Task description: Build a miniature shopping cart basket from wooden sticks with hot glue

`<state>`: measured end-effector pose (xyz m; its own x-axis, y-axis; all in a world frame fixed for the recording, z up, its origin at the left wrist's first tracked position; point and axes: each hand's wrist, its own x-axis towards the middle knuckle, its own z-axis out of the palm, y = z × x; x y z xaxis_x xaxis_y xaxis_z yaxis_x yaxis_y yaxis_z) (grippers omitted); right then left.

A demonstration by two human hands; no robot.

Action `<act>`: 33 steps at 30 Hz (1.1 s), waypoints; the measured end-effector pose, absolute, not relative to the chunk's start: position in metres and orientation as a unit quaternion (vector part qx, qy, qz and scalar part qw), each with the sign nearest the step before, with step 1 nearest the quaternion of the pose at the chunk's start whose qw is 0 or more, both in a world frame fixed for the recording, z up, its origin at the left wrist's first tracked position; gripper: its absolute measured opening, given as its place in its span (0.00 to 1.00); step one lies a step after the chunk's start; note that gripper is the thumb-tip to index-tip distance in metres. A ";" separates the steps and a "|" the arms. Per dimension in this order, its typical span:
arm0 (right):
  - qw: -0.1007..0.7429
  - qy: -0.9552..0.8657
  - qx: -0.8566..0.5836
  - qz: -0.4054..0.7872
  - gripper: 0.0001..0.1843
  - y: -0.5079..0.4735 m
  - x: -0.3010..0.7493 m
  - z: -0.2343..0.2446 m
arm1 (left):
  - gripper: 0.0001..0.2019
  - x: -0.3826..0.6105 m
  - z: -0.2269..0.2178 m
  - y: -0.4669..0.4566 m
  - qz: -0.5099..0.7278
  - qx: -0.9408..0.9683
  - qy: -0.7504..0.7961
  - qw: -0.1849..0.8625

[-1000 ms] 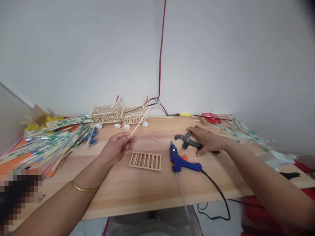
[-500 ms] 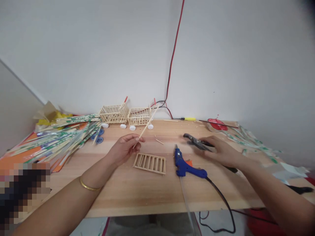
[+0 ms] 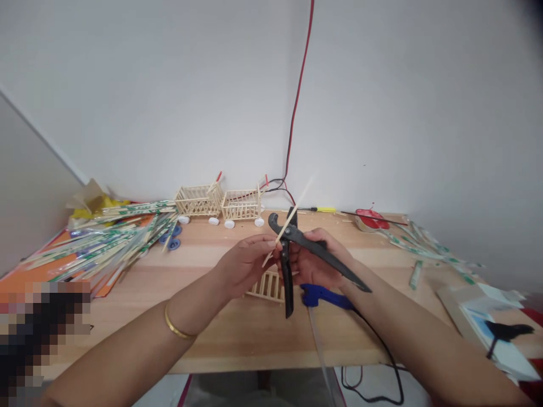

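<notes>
Wood stick (image 3: 289, 220) x1, L hand (image 3: 245, 261); blk cutter (image 3: 316, 247) x1, R hand (image 3: 319, 271).

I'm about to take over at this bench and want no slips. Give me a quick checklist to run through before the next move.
1. Stick held: ok, pinched by the left hand.
2. Cutter in hand: ok, in the right hand, its handles spread apart.
3. Stick seated between the cutter's jaws: cannot tell; the two overlap in this view.
4. Left fingertips well away from the cutter: not ok, they look very close to it.
5. Slatted panel fully in sight: not ok, partly covered.
6. Glue gun nozzle clear of the hands: cannot tell, nozzle hidden.
</notes>
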<state>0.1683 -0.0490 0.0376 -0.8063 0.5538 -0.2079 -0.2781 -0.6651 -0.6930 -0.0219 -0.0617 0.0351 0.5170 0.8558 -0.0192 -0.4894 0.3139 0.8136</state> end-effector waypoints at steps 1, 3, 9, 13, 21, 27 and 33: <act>0.228 -0.332 -0.206 0.892 0.24 -0.048 0.166 0.036 | 0.05 -0.020 0.034 -0.061 0.436 0.379 0.234 0.782; 0.212 -0.331 -0.216 0.894 0.24 -0.049 0.162 0.034 | 0.06 -0.018 0.032 -0.061 0.441 0.353 0.237 0.791; 0.244 -0.344 -0.195 0.885 0.41 -0.066 0.160 0.037 | 0.06 -0.018 0.037 -0.060 0.445 0.309 0.259 0.800; 0.242 -0.383 -0.153 0.878 0.42 -0.082 0.163 0.035 | 0.06 -0.018 0.037 -0.064 0.449 0.298 0.275 0.796; 0.322 -0.460 -0.195 0.804 0.38 -0.076 0.175 0.026 | 0.03 -0.037 0.032 -0.047 0.509 0.321 0.266 0.753; 0.325 -0.704 -0.340 0.532 0.42 -0.049 0.196 0.043 | 0.06 -0.075 0.028 -0.023 0.577 0.377 0.397 0.606; 0.234 -0.827 -0.456 0.231 0.44 -0.032 0.205 0.031 | 0.07 -0.087 0.003 -0.038 0.452 0.428 0.520 0.585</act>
